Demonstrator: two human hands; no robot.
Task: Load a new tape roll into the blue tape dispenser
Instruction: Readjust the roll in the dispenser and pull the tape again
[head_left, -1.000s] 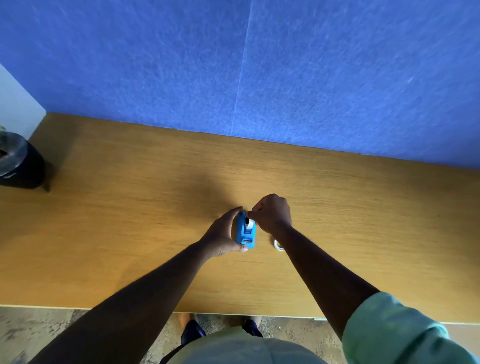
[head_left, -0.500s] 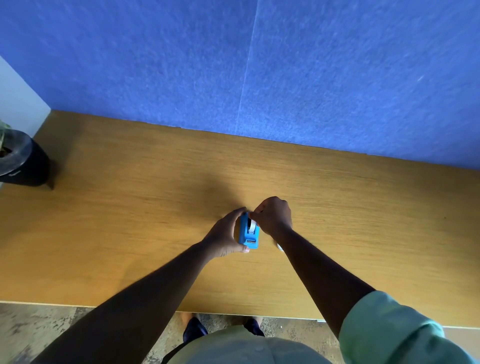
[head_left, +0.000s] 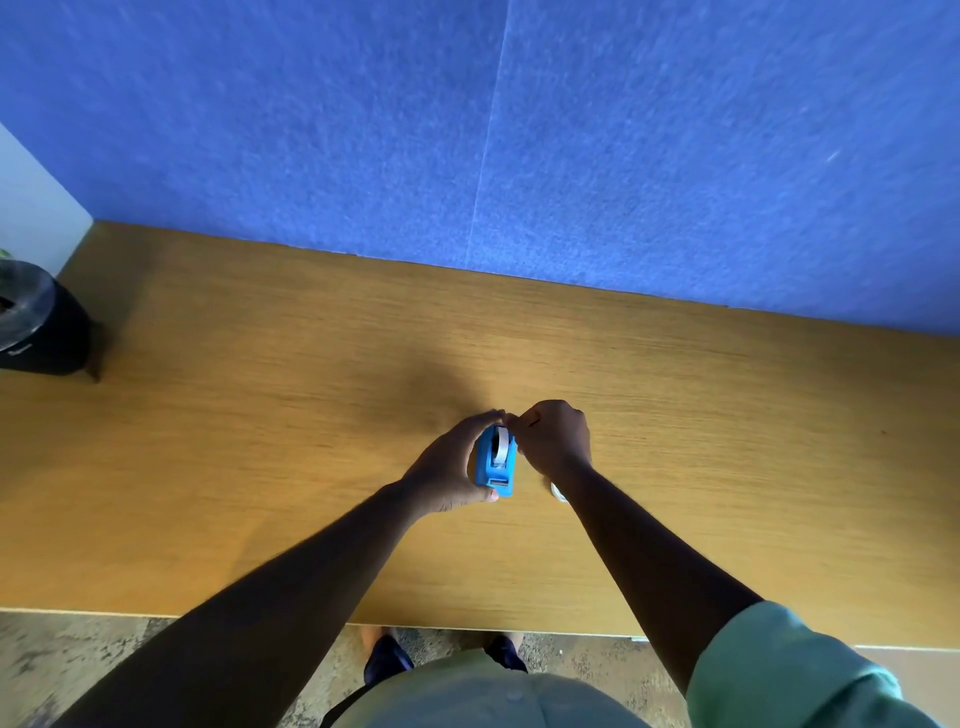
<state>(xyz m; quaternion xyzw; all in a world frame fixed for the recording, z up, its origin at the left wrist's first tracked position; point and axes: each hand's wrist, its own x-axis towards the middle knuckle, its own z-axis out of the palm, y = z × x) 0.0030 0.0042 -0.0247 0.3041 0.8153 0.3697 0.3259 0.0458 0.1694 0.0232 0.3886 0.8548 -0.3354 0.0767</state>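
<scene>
The small blue tape dispenser (head_left: 489, 469) stands on the wooden table (head_left: 249, 447), near its middle. My left hand (head_left: 445, 474) grips it from the left, fingers curled over its far end and thumb at its near end. A whitish tape roll (head_left: 502, 447) sits in the dispenser's top, its edge showing. My right hand (head_left: 554, 437) is curled just right of the dispenser, its fingertips pinching the far top of the roll. What lies between those fingertips is hidden.
A small white ring (head_left: 559, 492) lies on the table, partly hidden behind my right wrist. A black container (head_left: 44, 332) stands at the far left edge. A blue felt partition (head_left: 519, 156) closes off the back of the table.
The tape roll has sunk lower into the dispenser. My right hand has stayed at the roll's far top, and my left hand keeps its grip on the dispenser.
</scene>
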